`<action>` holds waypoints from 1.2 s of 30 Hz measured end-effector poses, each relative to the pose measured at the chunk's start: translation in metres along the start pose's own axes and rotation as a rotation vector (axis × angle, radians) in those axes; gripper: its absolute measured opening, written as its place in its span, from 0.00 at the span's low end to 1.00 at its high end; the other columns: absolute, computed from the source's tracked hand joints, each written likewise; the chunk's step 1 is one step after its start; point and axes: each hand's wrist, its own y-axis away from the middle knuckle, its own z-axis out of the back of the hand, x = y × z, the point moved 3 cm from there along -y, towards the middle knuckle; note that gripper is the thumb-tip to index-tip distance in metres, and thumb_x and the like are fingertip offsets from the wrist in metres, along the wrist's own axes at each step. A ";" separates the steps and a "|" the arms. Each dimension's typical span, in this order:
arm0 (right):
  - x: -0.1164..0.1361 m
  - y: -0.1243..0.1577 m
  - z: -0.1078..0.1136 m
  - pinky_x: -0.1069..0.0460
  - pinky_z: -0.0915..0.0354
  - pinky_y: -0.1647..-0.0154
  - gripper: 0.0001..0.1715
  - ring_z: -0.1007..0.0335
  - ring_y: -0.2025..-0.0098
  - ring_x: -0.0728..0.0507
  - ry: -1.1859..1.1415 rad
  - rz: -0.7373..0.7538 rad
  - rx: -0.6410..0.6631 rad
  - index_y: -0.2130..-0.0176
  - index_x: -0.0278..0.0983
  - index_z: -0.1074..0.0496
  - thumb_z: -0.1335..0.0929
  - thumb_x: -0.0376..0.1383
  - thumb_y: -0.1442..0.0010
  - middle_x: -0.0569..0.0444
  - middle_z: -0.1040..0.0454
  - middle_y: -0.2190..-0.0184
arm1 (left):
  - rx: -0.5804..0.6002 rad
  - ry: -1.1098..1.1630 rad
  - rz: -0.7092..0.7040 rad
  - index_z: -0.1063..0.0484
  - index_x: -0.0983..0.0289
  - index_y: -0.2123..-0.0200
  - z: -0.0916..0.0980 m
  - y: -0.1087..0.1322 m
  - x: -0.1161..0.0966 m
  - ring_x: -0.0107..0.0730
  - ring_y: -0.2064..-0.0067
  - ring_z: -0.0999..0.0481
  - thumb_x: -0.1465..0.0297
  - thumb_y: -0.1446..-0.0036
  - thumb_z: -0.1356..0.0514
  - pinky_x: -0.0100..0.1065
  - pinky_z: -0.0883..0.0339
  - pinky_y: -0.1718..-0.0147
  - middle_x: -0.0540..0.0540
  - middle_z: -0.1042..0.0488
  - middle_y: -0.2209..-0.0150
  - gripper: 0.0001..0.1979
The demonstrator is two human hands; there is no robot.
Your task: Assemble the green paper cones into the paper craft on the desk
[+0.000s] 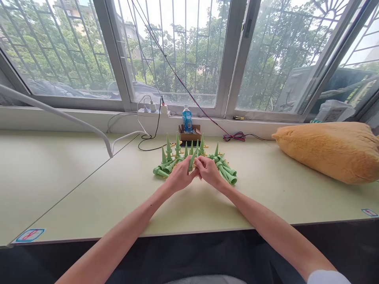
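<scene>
My left hand (pixel 181 173) is closed around a green plastic watering spike (pixel 193 157), whose tip points up and slightly right. Against it, the fingers of my right hand (pixel 209 170) are pinched together close to the spike's lower part; what they grip is hidden. Several more green spikes (pixel 168 146) with small yellow valves stand upright behind my hands. Loose green spikes (pixel 161 172) lie in a pile on the left, and another pile of green spikes (pixel 229 173) lies on the right with open ends toward me.
Behind the spikes, a small cardboard box (pixel 190 136) stands with a blue-liquid bottle (pixel 187 119) at it. A coiled cable (pixel 234 136) lies near the sill. An orange plush cushion (pixel 328 152) rests at the right. A white curved tube (pixel 74 117) crosses the left of the table (pixel 97 213).
</scene>
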 end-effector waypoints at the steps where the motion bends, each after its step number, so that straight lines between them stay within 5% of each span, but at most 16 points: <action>1: 0.001 0.000 0.000 0.55 0.40 0.81 0.21 0.37 0.85 0.50 -0.002 -0.001 0.006 0.74 0.38 0.38 0.40 0.49 0.35 0.59 0.32 0.84 | -0.002 0.001 0.003 0.38 0.59 0.64 0.000 0.000 0.000 0.27 0.78 0.37 0.61 0.45 0.42 0.29 0.46 0.74 0.49 0.30 0.73 0.11; 36: -0.001 0.002 -0.003 0.56 0.39 0.80 0.14 0.38 0.85 0.52 -0.025 0.055 0.128 0.70 0.37 0.36 0.39 0.42 0.35 0.61 0.33 0.83 | 0.033 -0.242 0.034 0.42 0.60 0.63 -0.001 0.001 0.004 0.31 0.77 0.34 0.64 0.42 0.48 0.31 0.45 0.74 0.48 0.30 0.76 0.07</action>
